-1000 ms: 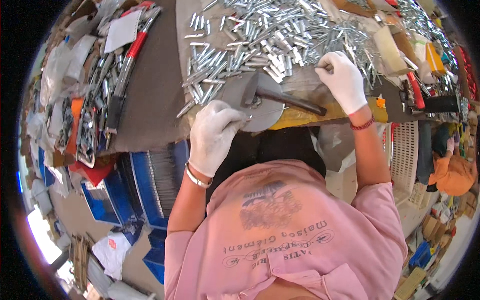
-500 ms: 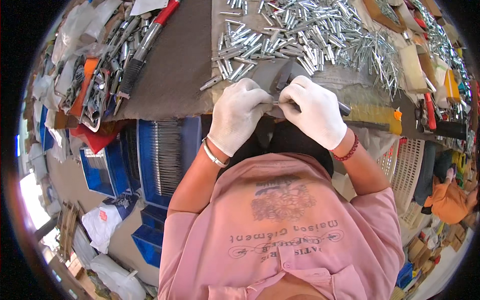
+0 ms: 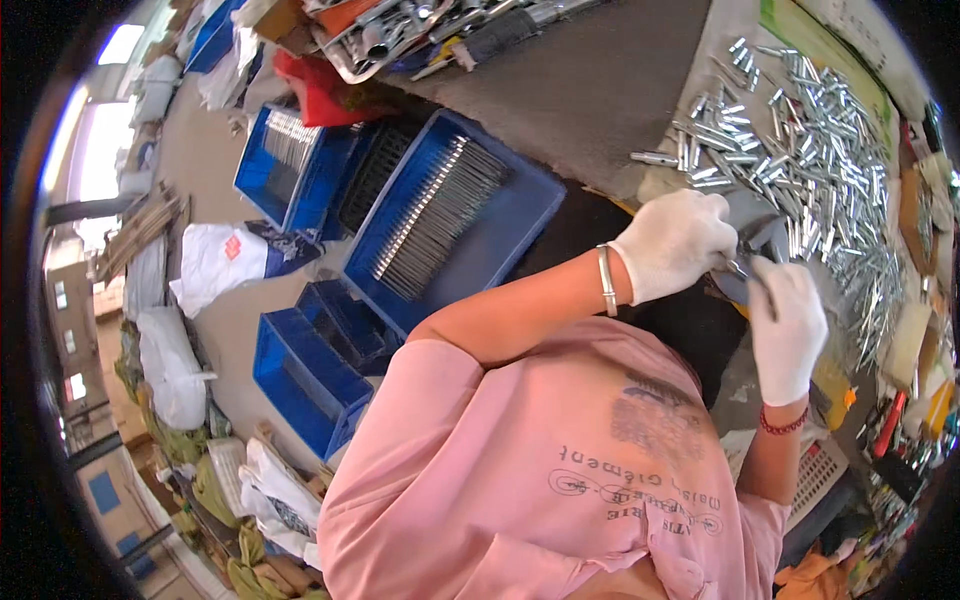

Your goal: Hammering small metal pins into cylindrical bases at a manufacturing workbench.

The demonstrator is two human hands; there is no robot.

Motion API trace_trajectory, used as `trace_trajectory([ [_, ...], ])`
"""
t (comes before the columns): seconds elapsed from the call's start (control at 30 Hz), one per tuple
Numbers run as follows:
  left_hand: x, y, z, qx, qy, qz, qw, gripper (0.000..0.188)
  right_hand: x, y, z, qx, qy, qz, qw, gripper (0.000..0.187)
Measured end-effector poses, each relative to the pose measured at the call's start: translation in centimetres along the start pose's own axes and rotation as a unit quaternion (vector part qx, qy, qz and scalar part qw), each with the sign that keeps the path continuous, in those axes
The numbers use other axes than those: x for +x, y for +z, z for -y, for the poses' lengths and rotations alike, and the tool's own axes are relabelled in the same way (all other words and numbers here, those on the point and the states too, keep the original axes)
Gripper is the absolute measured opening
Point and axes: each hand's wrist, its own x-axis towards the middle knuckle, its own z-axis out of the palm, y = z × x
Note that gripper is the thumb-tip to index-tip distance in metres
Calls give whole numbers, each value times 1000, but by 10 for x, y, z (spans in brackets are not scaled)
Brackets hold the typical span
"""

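Note:
My left hand, in a white glove, is closed with its fingertips pinched on a small metal pin, partly hidden by the glove. Close by on the right, my white-gloved right hand has its fingers bent together near the pin; what they hold, if anything, is hidden. Just beyond the fingertips stands a dark metal block at the bench edge. Past it, a heap of short shiny metal tubes spreads over the bench, with thin metal pins at its right side.
A blue crate holding a row of thin metal rods stands left of my left arm. More blue bins are on the floor. Hand tools lie at the bench's far left, above a red cloth.
The view has swung left, bringing the blue crates further into sight. My right hand has drawn slightly away from the left and turned; my left hand keeps its pinch.

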Motion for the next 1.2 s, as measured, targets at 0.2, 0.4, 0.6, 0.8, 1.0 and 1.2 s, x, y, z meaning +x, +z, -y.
trace_trajectory([
  [0.2, 7, 4, -1, -7, 1, 8, 1000, 7, -18, -1, -36, -63, 118, 29, 991, 34],
  [0.4, 0, -7, 2, -8, 5, 4, 1000, 7, -30, -4, -11, 85, 127, -78, 985, 47],
  [0.6, 7, -4, 6, -40, 6, 23, 999, 12, -45, -21, 7, 68, 58, -122, 989, 51],
  [0.8, 9, -5, 2, -37, 14, 29, 999, 14, -54, -8, -4, 0, 77, -8, 997, 54],
  [1.0, 7, -10, -3, -26, 0, 29, 999, 12, -32, -8, -21, 74, 147, 17, 986, 47],
  [1.2, 4, -14, -4, -73, -33, 43, 996, 11, -32, -1, -8, -39, 81, -24, 996, 18],
])
